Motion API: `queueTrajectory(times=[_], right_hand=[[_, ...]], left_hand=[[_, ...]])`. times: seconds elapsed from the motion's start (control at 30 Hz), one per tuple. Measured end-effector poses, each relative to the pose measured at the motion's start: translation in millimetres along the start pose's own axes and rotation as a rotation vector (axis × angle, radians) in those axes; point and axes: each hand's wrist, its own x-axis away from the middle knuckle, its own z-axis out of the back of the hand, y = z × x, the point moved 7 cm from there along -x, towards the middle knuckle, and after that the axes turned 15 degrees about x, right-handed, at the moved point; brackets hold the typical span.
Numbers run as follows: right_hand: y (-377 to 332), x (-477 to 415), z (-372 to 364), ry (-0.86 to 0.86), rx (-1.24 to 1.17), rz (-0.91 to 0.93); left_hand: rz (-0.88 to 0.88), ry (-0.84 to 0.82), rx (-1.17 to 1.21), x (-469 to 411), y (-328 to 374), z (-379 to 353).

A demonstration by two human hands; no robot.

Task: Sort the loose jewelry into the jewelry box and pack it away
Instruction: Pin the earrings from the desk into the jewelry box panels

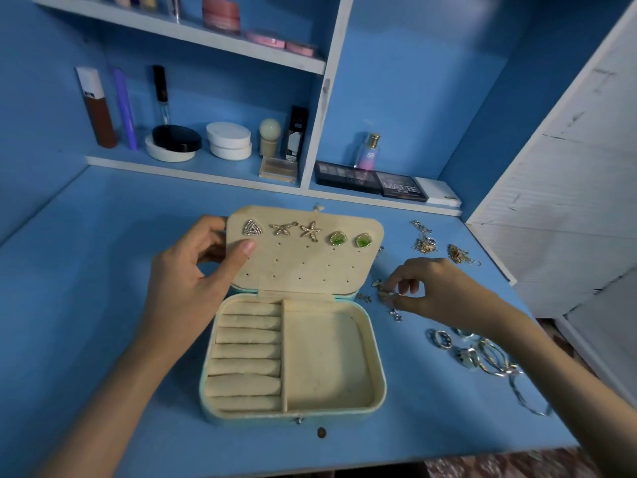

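From the head camera: an open jewelry box (379, 384) sits near the front edge of a blue desk (103, 270), with wide desktop to its left. The left hand (193, 270) grips the lid (303, 270) by its left edge, thumb on the lining. Five earrings (311, 230) are pinned in its top row. The ring rolls (248, 357) and side compartment (327, 357) hold nothing. Just right of the box, the right hand (434, 288) pinches a small gold piece (383, 294). Rings (468, 353) and chains (425, 243) lie nearby.
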Motion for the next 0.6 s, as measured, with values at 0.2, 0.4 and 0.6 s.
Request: queueTrajectory(times=[0.2,0.4,0.6], right_hand=[[-5.4,-5.1,-6.7,0.032,0.061,-0.031],[-4.0,-4.3,-8.7,0.063,0.086,-0.085],[-3.0,-4.1,-9.3,0.075,0.09,-0.094]], left_hand=[[-0.009,-0.005,-0.002,-0.1,2.3,-0.9],[-0.014,-0.009,-0.002,0.0,3.4,-0.8],[-0.019,-0.015,-0.006,-0.1,3.7,-1.3]])
